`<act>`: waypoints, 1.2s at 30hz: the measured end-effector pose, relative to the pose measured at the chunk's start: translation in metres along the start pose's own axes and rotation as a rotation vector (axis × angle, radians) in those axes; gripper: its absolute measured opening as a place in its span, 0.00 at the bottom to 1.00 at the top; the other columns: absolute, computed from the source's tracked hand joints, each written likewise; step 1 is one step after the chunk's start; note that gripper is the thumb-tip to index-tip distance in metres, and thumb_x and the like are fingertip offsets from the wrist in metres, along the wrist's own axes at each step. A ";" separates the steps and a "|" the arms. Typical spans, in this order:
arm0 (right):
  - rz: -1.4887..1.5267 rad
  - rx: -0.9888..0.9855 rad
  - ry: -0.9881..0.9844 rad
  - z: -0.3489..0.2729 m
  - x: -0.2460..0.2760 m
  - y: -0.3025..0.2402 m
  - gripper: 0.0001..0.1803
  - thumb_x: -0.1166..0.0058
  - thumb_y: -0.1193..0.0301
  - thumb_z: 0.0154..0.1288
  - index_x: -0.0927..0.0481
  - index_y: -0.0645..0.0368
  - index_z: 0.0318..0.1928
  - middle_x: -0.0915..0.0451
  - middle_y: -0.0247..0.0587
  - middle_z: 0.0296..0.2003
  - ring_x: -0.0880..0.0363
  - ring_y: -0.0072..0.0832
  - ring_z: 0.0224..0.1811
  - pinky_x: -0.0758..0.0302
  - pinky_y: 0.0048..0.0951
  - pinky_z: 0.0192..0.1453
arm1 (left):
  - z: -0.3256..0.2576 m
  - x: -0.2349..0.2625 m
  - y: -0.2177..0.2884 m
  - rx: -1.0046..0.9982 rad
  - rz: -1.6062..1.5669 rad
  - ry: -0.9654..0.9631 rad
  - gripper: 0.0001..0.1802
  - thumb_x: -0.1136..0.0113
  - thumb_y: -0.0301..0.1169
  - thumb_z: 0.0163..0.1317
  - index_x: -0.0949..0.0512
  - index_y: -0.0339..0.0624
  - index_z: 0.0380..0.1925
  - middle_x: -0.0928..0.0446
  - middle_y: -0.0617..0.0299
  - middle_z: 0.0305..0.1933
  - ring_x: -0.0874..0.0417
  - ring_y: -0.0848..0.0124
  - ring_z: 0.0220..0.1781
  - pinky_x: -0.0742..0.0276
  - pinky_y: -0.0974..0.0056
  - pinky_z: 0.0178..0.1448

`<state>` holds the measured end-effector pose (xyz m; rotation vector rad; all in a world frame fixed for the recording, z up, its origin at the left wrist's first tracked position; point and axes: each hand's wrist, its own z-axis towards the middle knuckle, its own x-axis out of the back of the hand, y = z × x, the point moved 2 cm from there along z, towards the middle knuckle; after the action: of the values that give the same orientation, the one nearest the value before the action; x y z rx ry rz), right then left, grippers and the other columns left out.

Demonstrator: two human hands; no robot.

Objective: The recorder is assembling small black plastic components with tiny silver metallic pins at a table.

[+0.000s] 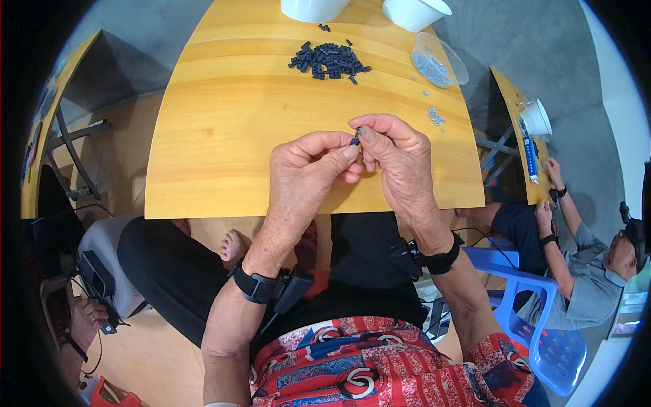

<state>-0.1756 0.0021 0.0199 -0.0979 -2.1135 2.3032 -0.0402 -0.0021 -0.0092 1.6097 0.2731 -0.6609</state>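
Note:
Above the near part of the wooden table (224,149), my two hands meet around a small black plastic piece (355,138). My left hand (308,163) pinches its lower end between thumb and forefinger. The upper end sits between the thumb and fingers of my right hand (400,152). Fingertips cover most of the piece, so its exact kind is hard to make out. Farther back lies a pile of similar black plastic pieces (329,61). To the right of my hands is a small scatter of silvery screws (435,117).
A clear bag of small silvery parts (432,68) lies near the right edge. Two white tubs, one at the back (313,8) and one at back right (415,12), stand on the table. A co-worker (583,271) sits at another table on the right; another person's hand (88,319) shows at left.

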 end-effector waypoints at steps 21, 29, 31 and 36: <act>-0.411 0.357 -0.087 0.006 0.003 -0.003 0.05 0.43 0.77 0.59 0.18 0.65 0.35 0.20 0.39 0.31 0.20 0.24 0.32 0.24 0.22 0.36 | 0.003 0.004 -0.002 0.042 0.011 0.006 0.07 0.42 0.21 0.60 0.20 0.31 0.38 0.18 0.53 0.32 0.17 0.72 0.28 0.18 0.71 0.34; -0.551 0.592 -0.120 0.002 0.003 0.000 0.05 0.45 0.76 0.61 0.19 0.63 0.37 0.19 0.40 0.31 0.20 0.28 0.33 0.23 0.25 0.37 | 0.001 0.004 -0.002 0.060 -0.008 0.013 0.06 0.41 0.20 0.59 0.20 0.30 0.35 0.19 0.57 0.29 0.18 0.76 0.28 0.20 0.74 0.34; -0.568 0.626 -0.128 0.000 0.005 -0.001 0.06 0.46 0.76 0.62 0.19 0.62 0.38 0.19 0.41 0.32 0.20 0.29 0.33 0.23 0.25 0.37 | 0.001 0.004 -0.002 0.052 0.005 0.005 0.06 0.41 0.20 0.59 0.20 0.30 0.36 0.19 0.56 0.30 0.18 0.75 0.29 0.20 0.74 0.34; -0.460 0.521 -0.154 0.001 0.010 0.001 0.07 0.46 0.76 0.62 0.19 0.63 0.39 0.19 0.41 0.32 0.20 0.28 0.34 0.23 0.25 0.37 | 0.002 0.002 -0.001 0.035 0.028 -0.014 0.06 0.42 0.20 0.59 0.20 0.31 0.36 0.18 0.54 0.30 0.18 0.74 0.28 0.19 0.73 0.34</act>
<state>-0.1853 0.0012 0.0187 0.5237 -1.3166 2.5097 -0.0391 -0.0044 -0.0113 1.6394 0.2294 -0.6584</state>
